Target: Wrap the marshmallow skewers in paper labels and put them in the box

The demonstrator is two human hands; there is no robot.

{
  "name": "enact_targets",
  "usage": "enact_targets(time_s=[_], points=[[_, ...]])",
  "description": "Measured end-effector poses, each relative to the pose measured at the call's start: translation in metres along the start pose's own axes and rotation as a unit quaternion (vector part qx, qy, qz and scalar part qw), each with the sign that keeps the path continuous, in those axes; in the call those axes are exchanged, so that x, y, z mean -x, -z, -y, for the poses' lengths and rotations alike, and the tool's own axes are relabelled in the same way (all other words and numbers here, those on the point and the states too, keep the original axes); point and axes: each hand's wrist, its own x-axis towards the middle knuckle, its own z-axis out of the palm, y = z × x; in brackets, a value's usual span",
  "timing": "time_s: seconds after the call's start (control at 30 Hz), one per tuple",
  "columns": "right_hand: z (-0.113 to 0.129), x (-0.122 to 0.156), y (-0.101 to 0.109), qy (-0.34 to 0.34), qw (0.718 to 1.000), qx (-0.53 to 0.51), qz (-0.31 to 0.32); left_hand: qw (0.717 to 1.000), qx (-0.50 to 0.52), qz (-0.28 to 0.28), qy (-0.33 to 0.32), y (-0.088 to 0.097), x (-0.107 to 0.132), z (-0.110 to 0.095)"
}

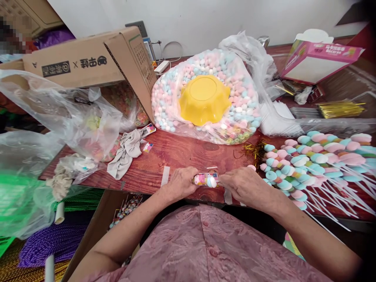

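My left hand and my right hand meet at the near edge of the red wooden table. Both are closed on a short candy skewer of pink, white and blue marshmallow pieces, held level between them. A heap of finished marshmallow skewers with white sticks lies just right of my right hand. Behind my hands sits a big clear bag of pastel marshmallows with a yellow bowl upside down on it.
An open cardboard box leans at the back left over clear plastic bags. A grey cloth lies on the table. Gold twist ties, a pink carton and white sticks are at the right.
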Motion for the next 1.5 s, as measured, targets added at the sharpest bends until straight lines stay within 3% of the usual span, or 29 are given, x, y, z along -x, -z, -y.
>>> enact_targets(time_s=[0.3,0.5,0.7,0.97,1.03,1.1,1.23,1.33,1.5], points=[[0.01,-0.011,0.003,-0.013,0.999,0.042,0.001,0.997,0.011,0.065,-0.028,-0.002,-0.008,-0.009],[0.0,-0.011,-0.004,0.077,0.986,0.081,-0.121,0.987,0.071,0.143,-0.013,0.012,-0.01,-0.013],[-0.011,-0.011,-0.002,0.133,0.964,0.097,-0.21,0.951,0.191,0.241,-0.017,0.033,-0.016,-0.013],[-0.005,-0.009,-0.009,0.149,0.949,0.096,-0.262,0.893,0.385,0.225,0.062,0.018,-0.015,-0.015],[0.002,-0.007,-0.008,0.141,0.948,0.107,-0.264,0.901,0.37,0.208,0.088,0.015,-0.016,-0.016],[0.011,-0.004,-0.006,0.134,0.946,0.12,-0.269,0.929,0.308,0.175,0.105,0.014,-0.017,-0.015],[0.026,-0.001,-0.004,0.128,0.937,0.135,-0.296,0.971,0.178,0.133,0.086,0.015,-0.016,-0.015],[0.027,-0.001,-0.007,0.121,0.939,0.121,-0.298,0.974,0.161,0.146,0.063,0.017,-0.014,-0.02],[0.024,-0.014,-0.022,0.131,0.957,0.069,-0.249,0.975,0.156,0.153,0.028,0.016,-0.017,-0.033]])
